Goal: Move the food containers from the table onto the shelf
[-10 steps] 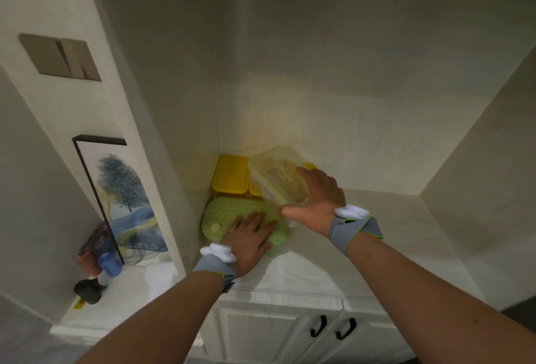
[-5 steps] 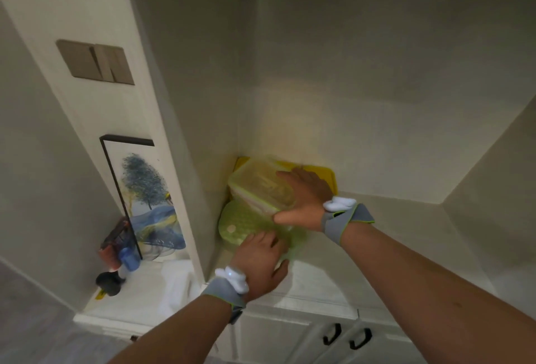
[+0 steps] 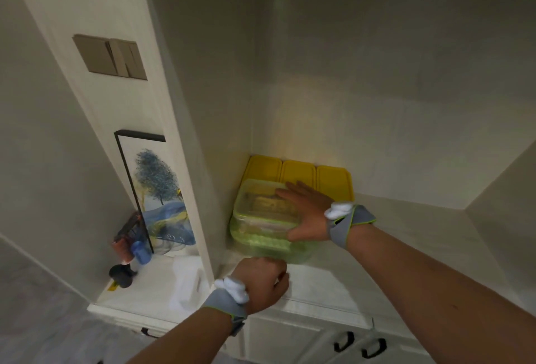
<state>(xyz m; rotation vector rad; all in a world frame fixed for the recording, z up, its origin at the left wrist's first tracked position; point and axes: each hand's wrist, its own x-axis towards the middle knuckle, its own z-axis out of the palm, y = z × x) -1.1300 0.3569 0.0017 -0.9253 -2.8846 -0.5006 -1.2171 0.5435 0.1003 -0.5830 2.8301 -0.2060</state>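
- three yellow lids [image 3: 298, 173] along the shelf's [image 3: 406, 236] back-left corner
- two green containers [image 3: 261, 218] stacked before them
- right hand [image 3: 309, 214] flat, fingers straight, on top
- left hand [image 3: 261, 282] curled, holding nothing

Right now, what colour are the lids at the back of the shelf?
Yellow lids, seen in the head view.
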